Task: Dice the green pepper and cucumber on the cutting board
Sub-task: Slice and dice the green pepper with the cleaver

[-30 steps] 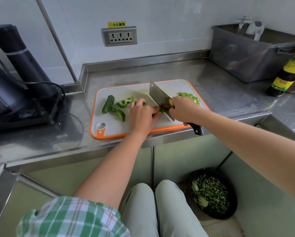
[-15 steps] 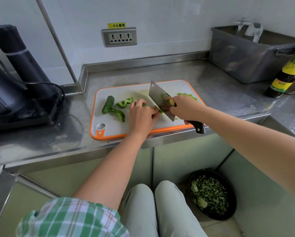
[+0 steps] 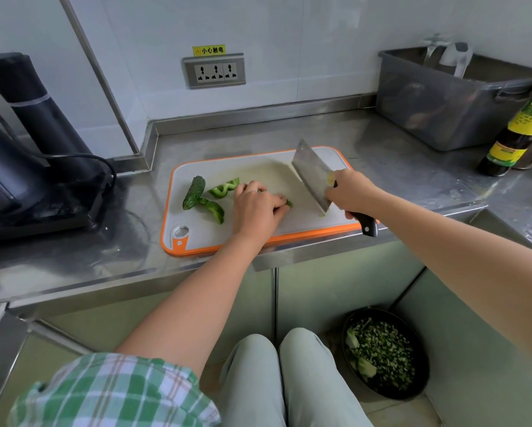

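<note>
A white cutting board (image 3: 203, 235) with an orange rim lies on the steel counter. At its left lie a cucumber piece (image 3: 193, 192) and two green pepper pieces (image 3: 224, 189) (image 3: 213, 209). My left hand (image 3: 257, 208) sits mid-board with fingers curled over a small green pepper piece (image 3: 288, 204), most of it hidden. My right hand (image 3: 350, 195) grips the black handle of a cleaver (image 3: 312, 177), whose blade stands to the right of the left hand, its edge down on the board. The diced pile behind the blade is hidden.
A black appliance (image 3: 27, 167) with a cord stands at the left. A grey tub (image 3: 449, 103) and a dark sauce bottle (image 3: 517, 134) stand at the right. A wall socket (image 3: 214, 70) is behind. On the floor is a black bowl (image 3: 384, 352) of chopped greens.
The cleaver has moved to the right, away from my left hand, sweeping across the board. My left hand stays on the pepper piece.
</note>
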